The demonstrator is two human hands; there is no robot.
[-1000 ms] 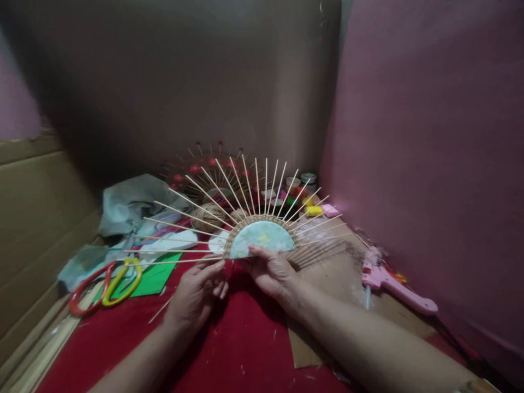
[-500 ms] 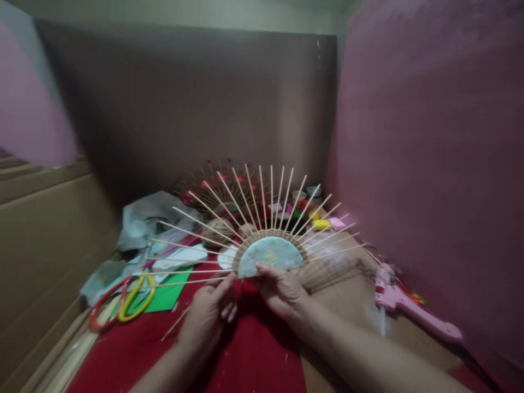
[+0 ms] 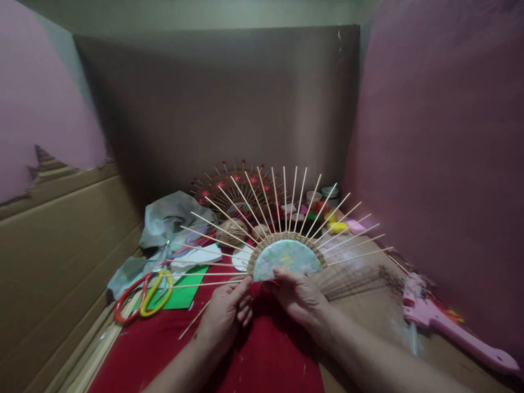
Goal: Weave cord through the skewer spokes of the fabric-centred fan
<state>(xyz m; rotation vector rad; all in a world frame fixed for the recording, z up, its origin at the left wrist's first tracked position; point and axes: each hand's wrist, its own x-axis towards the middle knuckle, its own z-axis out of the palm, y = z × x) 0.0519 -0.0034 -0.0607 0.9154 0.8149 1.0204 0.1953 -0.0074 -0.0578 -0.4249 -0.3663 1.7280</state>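
Observation:
Between my hands is a half-round stick fan. It has a pale blue patterned half-disc, a band of twine woven round its curve, and thin wooden sticks spreading outward like rays. My left hand pinches its lower left corner, thumb and forefinger closed by the lowest sticks. My right hand grips the straight lower edge, thumb on the front face and fingers behind, partly hidden. Under both hands lies a red cloth.
Scissors with red and yellow handles lie left, by green paper. A pink glue gun rests at the right. Behind stand a ball of twine and a similar decorated fan. Walls of cardboard and pink board enclose the sides.
The whole view has shifted, so everything appears further right. Both hands keep the same grip on the stick fan, which looks otherwise unchanged.

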